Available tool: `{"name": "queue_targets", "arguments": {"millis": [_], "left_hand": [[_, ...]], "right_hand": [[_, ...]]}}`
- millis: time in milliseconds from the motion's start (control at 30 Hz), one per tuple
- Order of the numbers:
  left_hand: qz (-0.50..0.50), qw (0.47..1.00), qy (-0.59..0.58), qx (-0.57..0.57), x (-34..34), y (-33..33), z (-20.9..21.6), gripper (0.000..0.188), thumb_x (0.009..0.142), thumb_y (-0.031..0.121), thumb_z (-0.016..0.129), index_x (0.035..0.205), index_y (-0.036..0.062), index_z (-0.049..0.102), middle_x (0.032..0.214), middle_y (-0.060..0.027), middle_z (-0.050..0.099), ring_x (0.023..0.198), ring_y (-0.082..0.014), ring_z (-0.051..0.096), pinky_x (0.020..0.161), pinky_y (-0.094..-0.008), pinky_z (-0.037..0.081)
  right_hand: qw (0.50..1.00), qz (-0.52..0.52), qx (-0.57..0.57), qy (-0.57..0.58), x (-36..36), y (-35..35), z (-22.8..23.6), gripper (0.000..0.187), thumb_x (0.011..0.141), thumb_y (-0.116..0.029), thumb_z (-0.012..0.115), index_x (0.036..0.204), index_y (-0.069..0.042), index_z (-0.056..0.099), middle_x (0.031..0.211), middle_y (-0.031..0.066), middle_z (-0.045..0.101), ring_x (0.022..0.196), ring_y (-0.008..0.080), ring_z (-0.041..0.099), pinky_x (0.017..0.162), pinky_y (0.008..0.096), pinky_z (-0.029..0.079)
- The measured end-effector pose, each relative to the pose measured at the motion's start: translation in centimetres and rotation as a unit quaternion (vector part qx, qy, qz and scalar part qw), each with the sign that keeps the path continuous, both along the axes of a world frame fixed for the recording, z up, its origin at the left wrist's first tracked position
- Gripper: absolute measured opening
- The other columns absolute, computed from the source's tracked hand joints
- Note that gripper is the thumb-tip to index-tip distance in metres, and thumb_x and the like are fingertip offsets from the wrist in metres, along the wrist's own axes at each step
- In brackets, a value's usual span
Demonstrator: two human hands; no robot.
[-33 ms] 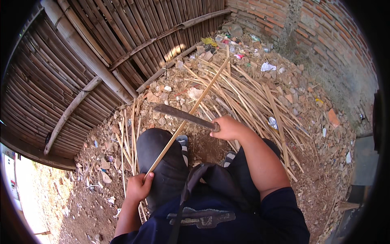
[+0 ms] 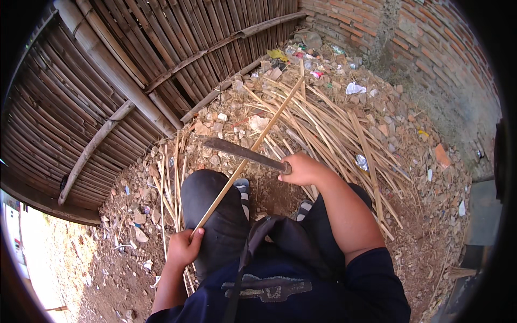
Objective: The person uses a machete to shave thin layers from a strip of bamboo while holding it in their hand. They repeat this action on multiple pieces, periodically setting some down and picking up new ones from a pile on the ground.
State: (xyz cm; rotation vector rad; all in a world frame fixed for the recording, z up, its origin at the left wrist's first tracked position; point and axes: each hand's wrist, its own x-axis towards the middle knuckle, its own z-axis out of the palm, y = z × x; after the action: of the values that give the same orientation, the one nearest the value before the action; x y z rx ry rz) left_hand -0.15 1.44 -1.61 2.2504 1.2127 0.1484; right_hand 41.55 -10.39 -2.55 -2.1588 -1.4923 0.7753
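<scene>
My left hand [image 2: 184, 247] is closed round the near end of a long, pale bamboo strip [image 2: 222, 192], beside my left knee. The strip slants away to the upper right, over the stony ground. In my right hand [image 2: 303, 169] is the handle of a machete [image 2: 245, 154], its dark blade pointing left. The blade crosses over the strip a little beyond my knee; whether they touch I cannot tell. A large heap of bamboo strips [image 2: 328, 129] lies ahead and to the right. Several more thin strips [image 2: 175, 188] lie to the left of my left knee.
A bamboo-slat wall [image 2: 107, 102] with a thick pole [image 2: 116, 67] rises at the left. At the far right stands a brick wall [image 2: 431, 46]. Rubble and litter, including a crumpled white wrapper [image 2: 355, 88], cover the ground. My sandalled feet [image 2: 242, 194] are between the strips.
</scene>
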Motion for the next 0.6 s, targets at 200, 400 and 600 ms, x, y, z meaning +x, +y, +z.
{"name": "queue_targets", "arguments": {"millis": [200,400,600], "left_hand": [[-0.001,1.000,-0.001,-0.003,-0.1,0.1,-0.1,0.061,0.100,0.051,0.063,0.067,-0.0010,0.064,0.057,-0.0215,0.059,0.055,-0.0393,0.063,0.056,-0.0470,0.047],[0.011,1.000,0.008,-0.012,0.3,-0.3,0.4,0.062,0.100,0.052,0.062,0.068,-0.0011,0.064,0.058,-0.0208,0.060,0.056,-0.0388,0.064,0.057,-0.0466,0.048],[0.017,0.999,0.029,0.019,0.6,-0.6,0.7,0.060,0.099,0.050,0.063,0.068,-0.0008,0.065,0.060,-0.0221,0.062,0.059,-0.0410,0.065,0.059,-0.0480,0.049]], "right_hand": [[1.000,0.001,-0.014,-0.010,0.0,0.1,-0.2,0.041,0.082,-0.034,0.082,0.110,-0.004,0.073,0.090,0.0212,0.073,0.089,0.0377,0.072,0.082,0.0440,0.055],[0.994,-0.045,-0.036,-0.089,-1.1,-0.4,3.1,0.029,0.084,-0.026,0.075,0.111,-0.014,0.075,0.100,0.0160,0.075,0.097,0.0364,0.072,0.085,0.0476,0.057],[0.991,-0.020,-0.020,-0.132,-0.8,-0.9,3.9,0.029,0.082,-0.022,0.074,0.110,-0.016,0.076,0.096,0.0148,0.075,0.094,0.0358,0.072,0.082,0.0480,0.057]]}}
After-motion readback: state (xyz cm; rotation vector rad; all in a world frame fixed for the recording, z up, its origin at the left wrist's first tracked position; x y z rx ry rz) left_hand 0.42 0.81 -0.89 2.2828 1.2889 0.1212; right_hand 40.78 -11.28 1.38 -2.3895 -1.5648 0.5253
